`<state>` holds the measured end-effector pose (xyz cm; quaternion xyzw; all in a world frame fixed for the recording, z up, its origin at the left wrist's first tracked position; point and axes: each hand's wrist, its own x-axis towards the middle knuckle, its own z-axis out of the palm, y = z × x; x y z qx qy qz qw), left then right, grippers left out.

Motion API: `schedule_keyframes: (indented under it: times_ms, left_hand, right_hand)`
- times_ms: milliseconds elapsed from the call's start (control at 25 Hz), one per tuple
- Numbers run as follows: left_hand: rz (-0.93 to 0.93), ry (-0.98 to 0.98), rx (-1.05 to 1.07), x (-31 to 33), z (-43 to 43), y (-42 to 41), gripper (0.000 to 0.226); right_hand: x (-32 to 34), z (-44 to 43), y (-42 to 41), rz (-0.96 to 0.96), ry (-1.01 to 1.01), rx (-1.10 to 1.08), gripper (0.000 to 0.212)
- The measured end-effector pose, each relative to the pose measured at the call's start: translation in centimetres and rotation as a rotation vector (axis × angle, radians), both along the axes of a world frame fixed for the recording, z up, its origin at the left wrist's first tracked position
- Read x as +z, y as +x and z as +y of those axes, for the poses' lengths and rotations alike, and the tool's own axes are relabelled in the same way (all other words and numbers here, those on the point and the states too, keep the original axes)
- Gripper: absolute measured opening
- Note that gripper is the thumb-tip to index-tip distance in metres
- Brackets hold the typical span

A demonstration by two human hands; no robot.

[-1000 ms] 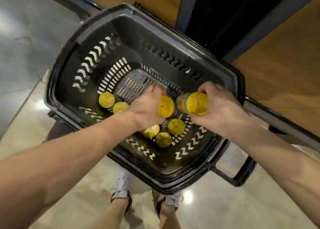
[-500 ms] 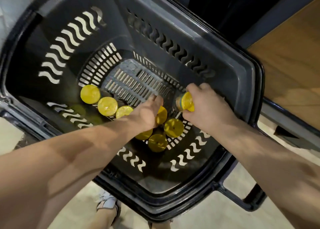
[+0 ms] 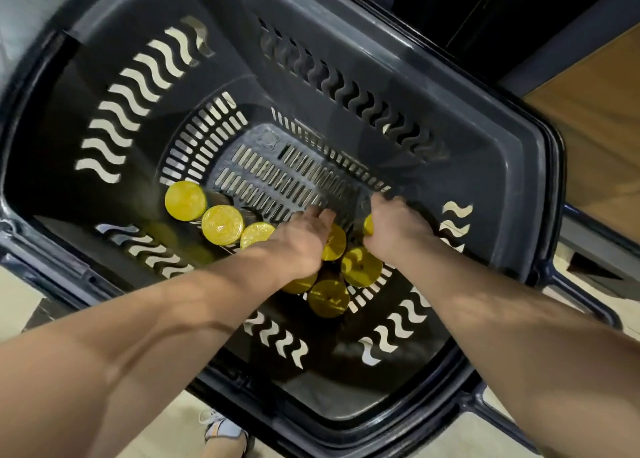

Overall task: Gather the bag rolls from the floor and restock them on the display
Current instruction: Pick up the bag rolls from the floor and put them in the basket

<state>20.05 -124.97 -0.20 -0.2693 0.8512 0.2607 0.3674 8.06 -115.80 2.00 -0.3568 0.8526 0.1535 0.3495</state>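
The yellow film over the round ends of the bag rolls [image 3: 222, 224] was glossy and crinkled, and any print on it was too blurred to read. A small moulded mark on the slotted bottom of the dark plastic shopping basket [image 3: 502, 180] was equally illegible.

The right hand [image 3: 398, 229] reached down to that bottom with its fingers curled round the held roll [image 3: 369, 224], of which only a sliver of yellow end showed at the hand's thumb side. The left hand [image 3: 298, 246] lay knuckles-up just beside it, its fingers pointing ahead and bent down over the covered roll [image 3: 335, 242], whose yellow end stuck out between the two hands. Whether this hand gripped that roll or only rested on it could not be told (the palm was hidden).

Three more rolls stood in a touching row off the left hand's little-finger side, their ends facing the camera. Three others clustered under the wrists: one half beneath the left wrist, one just under the right wrist, and one nearer the person. All of them lay inside the basket. A pale shoe [image 3: 221, 430] showed outside the basket's near rim, below the left forearm.
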Motion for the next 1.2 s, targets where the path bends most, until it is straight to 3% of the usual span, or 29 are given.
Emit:
schedule_keyframes:
  times_ms: [320,520,760,960,1200]
  left_hand:
    - [0.047,0.035,-0.048,4.6,-2.4,0.7,0.080]
    - [0.109,0.027,-0.035,12.2,-4.0,0.4,0.079]
    - [0.213,-0.096,-0.128,31.0,-5.7,-0.1,0.076]
    - [0.375,-0.323,-0.348,53.1,-4.2,0.0,0.081]
    - [0.478,-0.535,-0.449,74.5,0.0,-0.5,0.089]
  right_hand:
    - [-1.2,0.4,-0.4,-0.018,-0.004,-0.047,0.054]
    - [7.4,0.5,-1.6,-0.087,-0.221,-0.080,0.049]
    - [27.8,2.8,-2.7,-0.119,-0.434,0.042,0.059]
    - [50.0,5.6,-0.7,0.097,-0.616,0.168,0.060]
    - [72.0,10.4,0.2,0.352,-0.769,0.133,0.078]
